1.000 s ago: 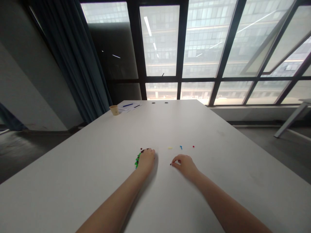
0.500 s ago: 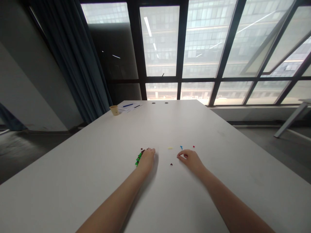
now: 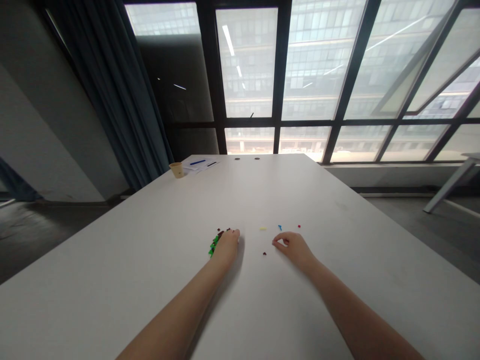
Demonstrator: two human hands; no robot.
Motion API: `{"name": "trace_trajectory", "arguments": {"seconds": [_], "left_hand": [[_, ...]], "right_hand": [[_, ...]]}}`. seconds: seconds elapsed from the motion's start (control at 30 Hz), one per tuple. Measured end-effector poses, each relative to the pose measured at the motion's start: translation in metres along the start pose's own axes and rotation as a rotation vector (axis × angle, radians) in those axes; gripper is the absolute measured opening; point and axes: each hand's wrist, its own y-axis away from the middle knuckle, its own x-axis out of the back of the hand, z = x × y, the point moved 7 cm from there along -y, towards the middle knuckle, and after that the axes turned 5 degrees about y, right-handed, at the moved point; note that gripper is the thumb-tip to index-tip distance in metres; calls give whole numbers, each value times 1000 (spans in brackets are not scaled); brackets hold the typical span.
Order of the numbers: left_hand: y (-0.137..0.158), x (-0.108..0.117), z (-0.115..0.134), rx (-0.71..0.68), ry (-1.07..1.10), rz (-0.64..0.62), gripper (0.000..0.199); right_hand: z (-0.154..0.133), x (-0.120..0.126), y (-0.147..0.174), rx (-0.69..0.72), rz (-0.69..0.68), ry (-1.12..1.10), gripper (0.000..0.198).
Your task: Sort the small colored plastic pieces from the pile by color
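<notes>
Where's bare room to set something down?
White table: free between the small yellow strip and two dark round discs at the far end; left of the small green pieces; right of the right hand. Crowded: around the left hand, beside those pieces; a tiny dark piece lies between hands.

Green and brown cluster [image 3: 213, 246], dark piece [image 3: 264, 253] apart, beyond it yellow strip [image 3: 263, 229], blue piece [image 3: 280, 227], red piece [image 3: 299, 226]
</notes>
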Motion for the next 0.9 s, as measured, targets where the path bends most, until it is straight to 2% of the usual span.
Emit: {"name": "trace_trajectory", "arguments": {"seconds": [0.17, 0.23, 0.3, 0.4, 0.5, 0.63, 0.77, 0.9], "left_hand": [[1, 3, 1, -6, 193, 41, 24], [0, 7, 3, -25, 371, 93, 21], [-2, 7, 6, -35, 648, 104, 15], [-1, -5, 15, 21, 1127, -13, 15], [4, -14, 27, 97, 1414, -132, 26], [9, -10, 38, 53, 1444, -129, 29], [10, 0, 40, -38, 1236, -16, 24], [15, 11, 45, -146, 1085, 92, 21]], "right_hand": [[0, 1, -1, -12, 8, 4, 20], [0, 1, -1, -3, 14, 10, 20], [0, 1, -1, 11, 20, 10, 20], [-2, 2, -1, 25, 27, 3, 21], [-6, 4, 0, 35, 36, -5, 21], [-12, 9, 2, 48, 69, -14, 20], [-23, 15, 4, 86, 92, -43, 19], [-37, 16, 7, 177, 34, -130, 17]]}}
